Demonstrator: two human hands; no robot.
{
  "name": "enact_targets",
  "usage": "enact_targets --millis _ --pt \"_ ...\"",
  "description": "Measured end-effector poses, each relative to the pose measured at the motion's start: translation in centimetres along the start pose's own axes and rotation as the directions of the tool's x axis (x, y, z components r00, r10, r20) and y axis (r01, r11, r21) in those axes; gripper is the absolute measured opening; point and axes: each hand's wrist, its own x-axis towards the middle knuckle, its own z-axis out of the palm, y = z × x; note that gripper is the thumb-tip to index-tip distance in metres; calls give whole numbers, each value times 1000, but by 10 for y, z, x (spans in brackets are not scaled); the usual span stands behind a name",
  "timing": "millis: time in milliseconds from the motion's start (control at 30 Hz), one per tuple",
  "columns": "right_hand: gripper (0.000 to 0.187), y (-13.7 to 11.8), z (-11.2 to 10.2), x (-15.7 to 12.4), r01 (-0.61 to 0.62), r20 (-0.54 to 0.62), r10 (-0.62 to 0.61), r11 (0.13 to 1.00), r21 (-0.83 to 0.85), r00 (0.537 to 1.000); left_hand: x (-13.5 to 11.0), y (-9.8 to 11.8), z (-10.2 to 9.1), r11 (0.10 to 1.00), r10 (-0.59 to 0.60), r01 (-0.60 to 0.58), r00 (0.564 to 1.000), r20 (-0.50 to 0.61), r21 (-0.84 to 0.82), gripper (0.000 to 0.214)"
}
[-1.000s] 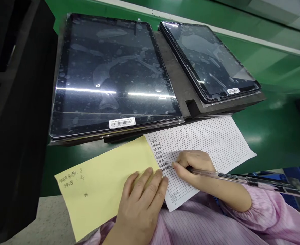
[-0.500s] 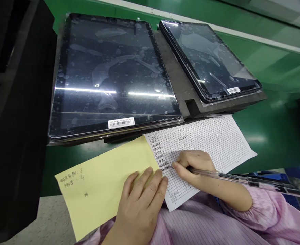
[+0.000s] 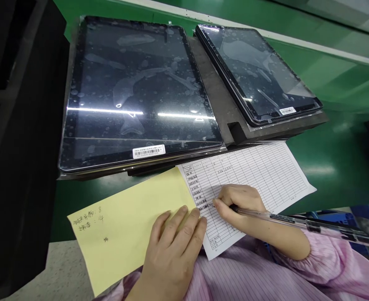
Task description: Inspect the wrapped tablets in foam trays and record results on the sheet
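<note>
- The pen (image 3: 297,220) is sitting inside the right grip (image 3: 241,200), its writing end poking out past the fingertips over the form (image 3: 262,167) and its clear barrel running back to the lower right, across the forearm
- The right grip is pinching the pen firmly between thumb and curled fingers, with no gap showing around it
- The pen's tip is pointing at the handwritten column along the form's left side; whether it is touching the paper, I cannot tell
- The left grip (image 3: 173,240) is lying palm down, fingers a little spread and holding nothing, pressing on the yellow sheet (image 3: 118,234) with its rightmost fingers reaching the form's edge
- The right forearm is slanting in from the lower right, a gathered pink sleeve (image 3: 322,255) ending near the elbow
- The form and yellow sheet are meeting edge to edge, handwriting showing at the sheet's left
- Two screens, a left screen (image 3: 140,83) and a right screen (image 3: 259,75), are resting on dark foam (image 3: 211,75) beyond the papers, each bearing a barcode label
- The green worktop (image 3: 328,167) is stretching behind, blue crates (image 3: 334,218) standing below at right and speckled floor (image 3: 65,267) showing at lower left
</note>
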Motion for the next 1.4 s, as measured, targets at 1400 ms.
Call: enact_targets --millis 1400 --pt "34 2 -1 -1 39 -11 -39 999 4 999 -1 -1 1 1000 -1 1 1000 -8 6 29"
